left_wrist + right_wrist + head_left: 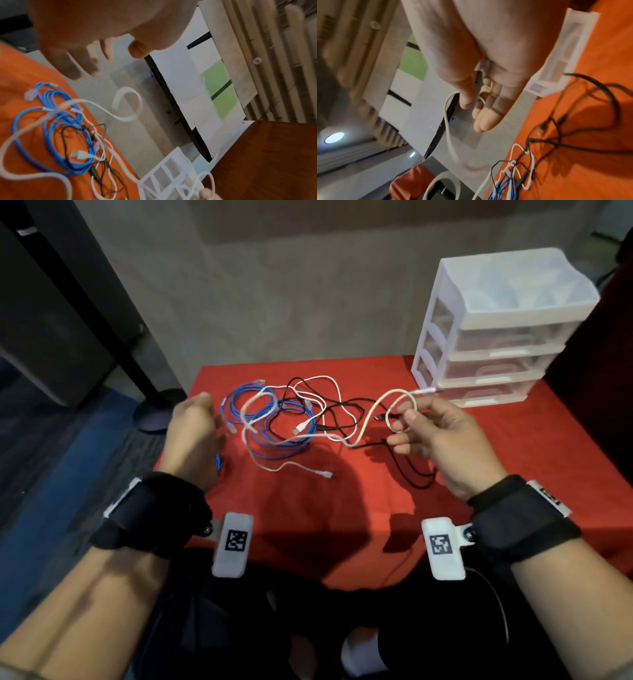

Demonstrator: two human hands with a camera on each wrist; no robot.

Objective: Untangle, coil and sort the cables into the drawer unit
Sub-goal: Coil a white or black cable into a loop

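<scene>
A: State the condition of the right hand (442,436).

B: It is raised above the red cloth (531,474). Thumb and forefinger pinch a small loop of the cream cable (368,419); the other fingers are loosely extended. One coil turn appears formed, though motion blur in the right wrist view makes the count uncertain.

A: And the left hand (195,436)?

B: It hovers over the left end of the tangle with fingers spread and relaxed, gripping nothing. The left wrist view confirms open fingers above the blue cable (274,422).

A: Where does the rest of the cream cable run?

B: From the pinch it trails left, down to the cloth and across the blue cable and the black cable (346,416). A thinner white cable (291,465) lies in the same heap. Whether the cream run passes over or under each strand cannot be read from these views.

A: Recommended procedure for this step?

B: Draw the slack in short lengths. Use the free hand to pin the blue bundle so it does not drag. Stop where resistance is felt and lift the crossing strand clear; do not pull through. Keep each turn the same size as the first.

A: Destination?

B: The drawer unit (493,337) at the far right corner of the cloth. All of its drawers look closed, so one must be opened first.
</scene>
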